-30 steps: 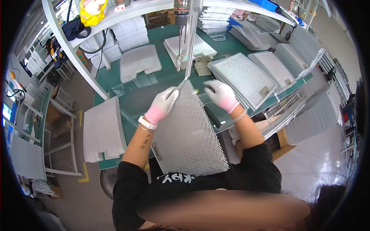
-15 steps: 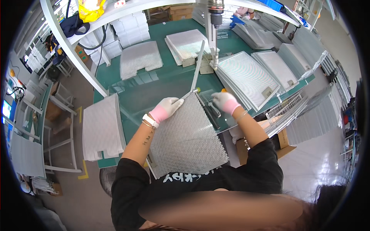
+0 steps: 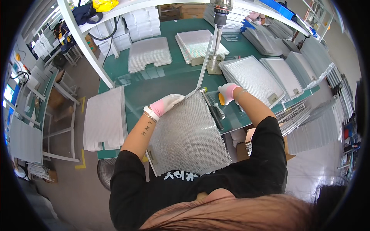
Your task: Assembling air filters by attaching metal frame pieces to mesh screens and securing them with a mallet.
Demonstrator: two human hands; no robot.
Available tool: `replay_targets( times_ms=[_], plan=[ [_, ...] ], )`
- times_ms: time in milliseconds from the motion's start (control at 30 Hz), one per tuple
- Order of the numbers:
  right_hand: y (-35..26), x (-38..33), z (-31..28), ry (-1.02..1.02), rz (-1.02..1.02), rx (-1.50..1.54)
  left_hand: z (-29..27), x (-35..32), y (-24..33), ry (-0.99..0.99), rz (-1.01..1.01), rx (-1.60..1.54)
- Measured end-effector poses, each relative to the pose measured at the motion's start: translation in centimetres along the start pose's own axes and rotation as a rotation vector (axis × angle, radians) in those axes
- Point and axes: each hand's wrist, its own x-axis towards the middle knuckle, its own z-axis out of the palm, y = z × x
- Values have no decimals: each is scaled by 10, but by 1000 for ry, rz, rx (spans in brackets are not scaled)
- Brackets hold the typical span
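A silver mesh filter panel (image 3: 187, 134) leans between my body and the table's near edge. My left hand (image 3: 169, 103), in a white and pink glove, is closed on the panel's upper left edge. Beside that edge, a thin metal frame strip (image 3: 205, 61) slants up and away from the panel's top corner. My right hand (image 3: 228, 92), gloved alike, is closed around a small yellow-orange object (image 3: 221, 99), mostly hidden by the fingers. Between panel and right hand lie a dark bar (image 3: 212, 109) and a grey-handled tool (image 3: 219, 111).
The green table (image 3: 142, 86) carries stacked mesh panels at left (image 3: 103, 119), back (image 3: 149, 54) and right (image 3: 252, 79). A power driver (image 3: 221, 17) hangs above a metal block (image 3: 214, 65). A white shelf post (image 3: 86, 44) rises at left. Cardboard boxes stand below right.
My right hand, blurred before, has come down beside the yellow-orange object and closed on it. My left hand keeps its hold on the panel. The whole view has shifted slightly.
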Motion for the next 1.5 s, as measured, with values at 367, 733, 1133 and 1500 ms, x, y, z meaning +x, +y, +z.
replay_targets(
  times_ms=[367, 733, 1133, 1500],
  plan=[
    [-17, -28, 14, 658, -100, 525, -5, -4, -1, -92, 50, -529],
    [-103, -162, -90, 979, -455, 186, -7, 5, 14, -177, 41, -570],
    [-155, -109, -119, 299, -7, -59, 5, 11, -3, -136, -14, -474],
    [-191, -95, -101, 16, -341, -391, 21, 17, 1, -194, -18, -713]
  ],
)
